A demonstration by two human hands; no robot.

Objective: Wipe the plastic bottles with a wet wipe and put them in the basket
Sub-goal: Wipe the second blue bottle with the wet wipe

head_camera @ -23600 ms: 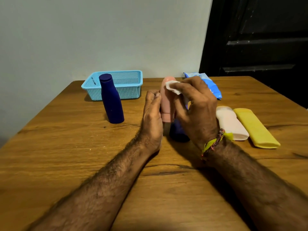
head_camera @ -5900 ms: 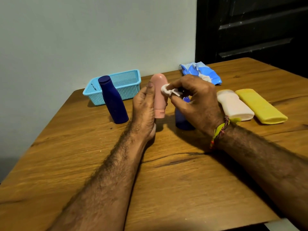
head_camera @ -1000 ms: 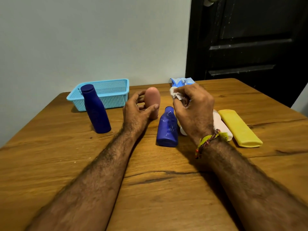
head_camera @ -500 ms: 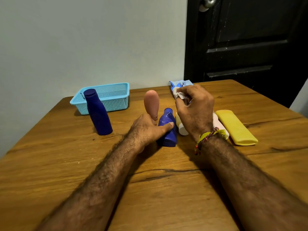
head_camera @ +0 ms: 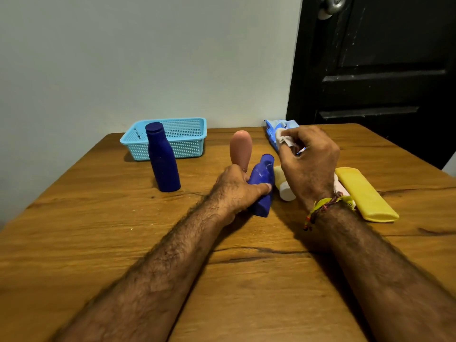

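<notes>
So the left hand (head_camera: 237, 191) has its fingers and thumb wrapped around the small blue bottle (head_camera: 262, 183), which leans over with its neck pointing to about 12 o'clock and its base down on the wooden table (head_camera: 98, 243). The right hand (head_camera: 308, 164) hovers just at 2 o'clock of that bottle, fingers curled in and pinching a scrunched white wet wipe (head_camera: 283, 139) at the fingertips; the wipe isn't touching the bottle as far as I can see. The two hands are close but not touching each other. Right behind the left hand, at 12 o'clock of it, the pink bottle (head_camera: 241, 149) stands upright on its cap end. Off at 10 o'clock from the hands there's the tall dark blue bottle (head_camera: 162, 159) standing upright, and directly behind it the light blue basket (head_camera: 190, 141), with no bottles visible inside. Under the right hand and wrist lies a white bottle (head_camera: 287, 191), mostly hidden, with a bit of pale yellow showing beside it that I can't really make out. At 3 o'clock of the wrist a yellow bottle (head_camera: 365, 193) lies flat on the table. The blue wipes pack (head_camera: 274, 127) sits at the far edge, partly behind the right hand. There's a thread bracelet (head_camera: 323, 206) on the right wrist too.
</notes>
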